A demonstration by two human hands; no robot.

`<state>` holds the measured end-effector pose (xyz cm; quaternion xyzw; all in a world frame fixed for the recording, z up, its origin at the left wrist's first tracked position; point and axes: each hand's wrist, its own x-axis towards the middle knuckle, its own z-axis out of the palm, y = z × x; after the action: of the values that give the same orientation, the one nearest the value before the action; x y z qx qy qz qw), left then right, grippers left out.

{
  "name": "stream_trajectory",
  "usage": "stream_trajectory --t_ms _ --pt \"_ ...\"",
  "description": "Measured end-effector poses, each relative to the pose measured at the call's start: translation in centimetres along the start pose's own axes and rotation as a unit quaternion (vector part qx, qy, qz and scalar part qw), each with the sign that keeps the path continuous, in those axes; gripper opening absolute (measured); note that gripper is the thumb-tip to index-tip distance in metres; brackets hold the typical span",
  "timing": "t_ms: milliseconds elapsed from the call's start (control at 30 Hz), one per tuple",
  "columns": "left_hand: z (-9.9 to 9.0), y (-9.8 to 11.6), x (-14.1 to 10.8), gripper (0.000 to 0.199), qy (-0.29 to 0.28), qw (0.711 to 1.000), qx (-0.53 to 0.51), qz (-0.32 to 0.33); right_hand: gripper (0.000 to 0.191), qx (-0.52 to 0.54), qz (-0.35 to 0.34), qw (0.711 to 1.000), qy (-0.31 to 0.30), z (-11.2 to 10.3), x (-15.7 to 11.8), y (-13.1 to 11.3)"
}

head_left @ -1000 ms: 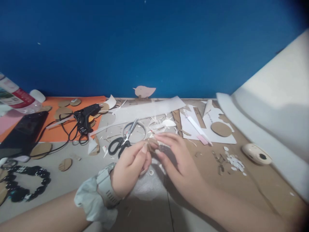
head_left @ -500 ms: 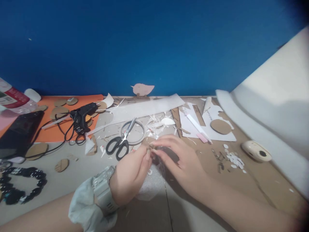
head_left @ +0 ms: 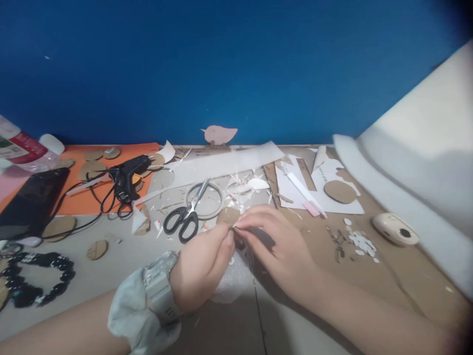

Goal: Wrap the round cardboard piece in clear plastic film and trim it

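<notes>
Near the middle of the table my left hand (head_left: 203,266) and my right hand (head_left: 275,241) meet at their fingertips. Both pinch something small and brownish that is too tiny to make out. Below the fingers lies a clear, crinkled plastic piece (head_left: 231,281), partly hidden by my left hand. Thin strands hang beside my right fingers. Black-handled scissors (head_left: 187,217) rest on a grey ring (head_left: 218,209) just beyond my left hand. Paper scraps (head_left: 242,190) are scattered behind my fingertips.
A black glue gun (head_left: 127,177) lies on orange paper (head_left: 83,197) at the left, near a bottle (head_left: 25,148) and a beaded bracelet (head_left: 61,281). A pink bird cutout (head_left: 220,134) stands at the back. At right are a cardboard disc (head_left: 340,192) and a cream device (head_left: 394,229).
The view has shifted slightly. My fingertips have drawn closer together around the small thing, and my right hand's pinch looks tighter.
</notes>
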<state>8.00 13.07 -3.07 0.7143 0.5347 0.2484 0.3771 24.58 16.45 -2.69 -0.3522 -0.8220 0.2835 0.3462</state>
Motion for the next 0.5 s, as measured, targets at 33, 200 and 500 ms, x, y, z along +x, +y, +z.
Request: stream_trajectory --t_ms 33,200,500 --pt "-0.01 -0.03 -0.01 0.026 0.000 1.000 -0.006 0.005 0.013 0.001 -0.003 1.000 0.001 0.01 -0.02 0.04" --pt "0.00 -0.10 0.03 0.027 0.000 1.000 -0.027 0.011 0.014 0.008 -0.018 1.000 0.006 0.06 -0.21 0.24" --pt "-0.05 -0.14 0.07 0.030 -0.013 0.999 -0.045 0.006 0.010 0.050 0.066 0.996 0.020 0.36 0.11 -0.20"
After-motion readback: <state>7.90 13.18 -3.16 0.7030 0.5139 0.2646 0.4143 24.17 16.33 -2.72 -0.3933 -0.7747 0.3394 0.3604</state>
